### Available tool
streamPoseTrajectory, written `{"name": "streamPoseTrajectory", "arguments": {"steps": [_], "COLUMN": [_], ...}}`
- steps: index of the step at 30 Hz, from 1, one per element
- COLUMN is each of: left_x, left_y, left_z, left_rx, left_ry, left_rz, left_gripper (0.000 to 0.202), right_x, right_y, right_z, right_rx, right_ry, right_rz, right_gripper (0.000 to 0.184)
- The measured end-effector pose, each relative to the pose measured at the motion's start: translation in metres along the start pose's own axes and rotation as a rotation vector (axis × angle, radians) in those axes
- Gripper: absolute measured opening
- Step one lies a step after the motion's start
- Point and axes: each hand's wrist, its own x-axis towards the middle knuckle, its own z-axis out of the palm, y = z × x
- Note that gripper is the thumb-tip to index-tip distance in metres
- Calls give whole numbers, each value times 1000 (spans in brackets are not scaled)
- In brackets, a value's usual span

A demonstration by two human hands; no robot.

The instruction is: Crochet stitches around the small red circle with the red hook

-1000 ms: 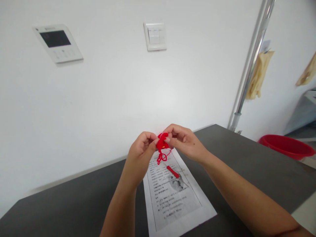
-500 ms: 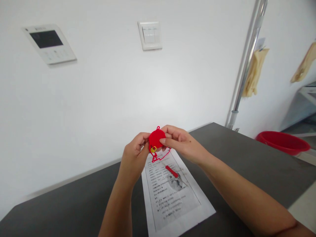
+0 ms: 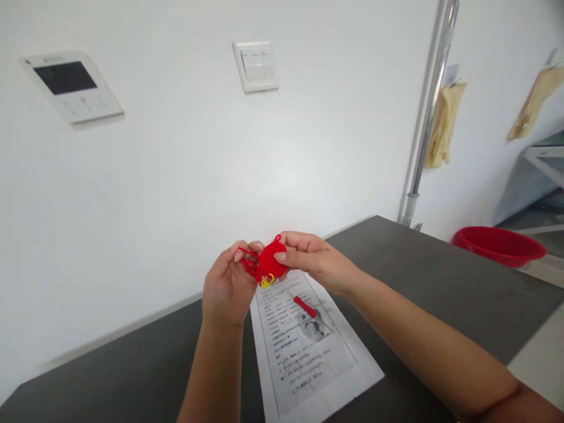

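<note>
I see right hand [image 3: 317,258] pinching red disc [image 3: 268,259] | left hand [image 3: 229,288] at yarn [image 3: 250,267], grip unclear | likely light, soft; I'd pinch its edge

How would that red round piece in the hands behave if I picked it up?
The red round piece is probably light, since the right hand holds it just by the edge. Looking thin and cloth-like, it likely bends rather than breaks. The loose red yarn beside it might dangle or tangle.

Passage at the middle is blocked by the red disc [image 3: 268,258]; forward, by the wall [image 3: 167,182]. Free room is offered rightward over the table [image 3: 432,282].
</note>
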Motion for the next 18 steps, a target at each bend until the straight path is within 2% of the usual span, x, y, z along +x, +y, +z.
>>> {"name": "streamPoseTrajectory", "arguments": {"steps": [2, 5, 8, 11, 18], "left_x": [-2, -7, -10, -10, 3], "left_y": [1, 1, 3, 3, -12], "left_z": [5, 12, 13, 11, 1], "left_rx": [-111, -135, -84, -34, 506], "left_ry": [65, 37, -19, -25, 48], "left_rz": [-74, -120, -81, -30, 96], "left_gripper": [30, 34, 36, 37, 37], "right_x": [1, 0, -1, -2, -4], "right_y": [3, 5, 8, 8, 2], "right_z": [1, 4, 7, 8, 6], "right_rx": [27, 65, 80, 85, 38], "right_ry": [-19, -35, -31, -10, -36], "right_rz": [19, 40, 52, 45, 44], "right_gripper": [23, 26, 27, 25, 23]}}
